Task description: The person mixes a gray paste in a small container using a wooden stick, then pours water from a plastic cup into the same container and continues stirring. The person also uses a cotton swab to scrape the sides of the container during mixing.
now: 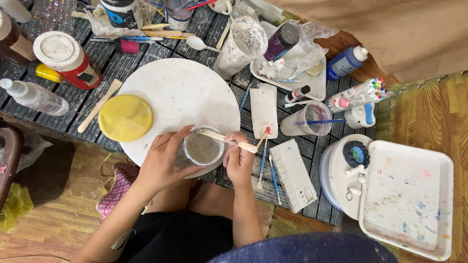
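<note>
My left hand grips a small clear cup of grey-white liquid at the near edge of a round white board. My right hand holds a flat wooden stick that lies across the cup's rim, with its end over the liquid. A yellow round sponge rests on the left part of the board, a little left of my left hand.
Brushes and a white paint box lie right of my hands. A plastic cup with a blue brush, a white tray, a red jar, a spray bottle and paint bottles crowd the dark slatted table.
</note>
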